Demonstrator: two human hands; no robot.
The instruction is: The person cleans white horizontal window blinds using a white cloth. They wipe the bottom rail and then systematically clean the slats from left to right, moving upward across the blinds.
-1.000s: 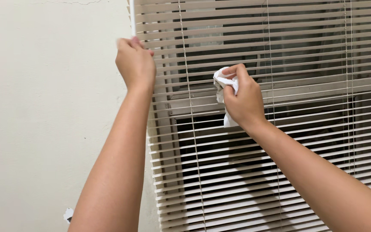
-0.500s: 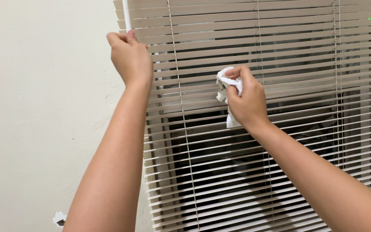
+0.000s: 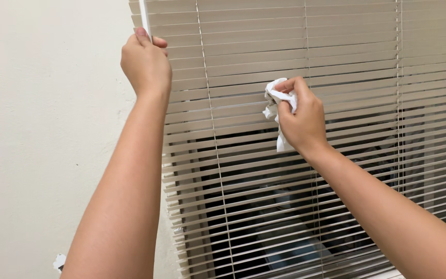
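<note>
Cream wall (image 3: 42, 129) beside blinds (image 3: 347, 67), white wand (image 3: 143, 18).

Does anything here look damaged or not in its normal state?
Yes. Low on the wall, a small chipped patch breaks the paint. The blind's upper slats lie closed, while the lower ones gape.

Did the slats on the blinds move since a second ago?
Yes. The slats have tilted more shut: the dark window behind them shows less near the top. The left hand grips the white wand.
</note>
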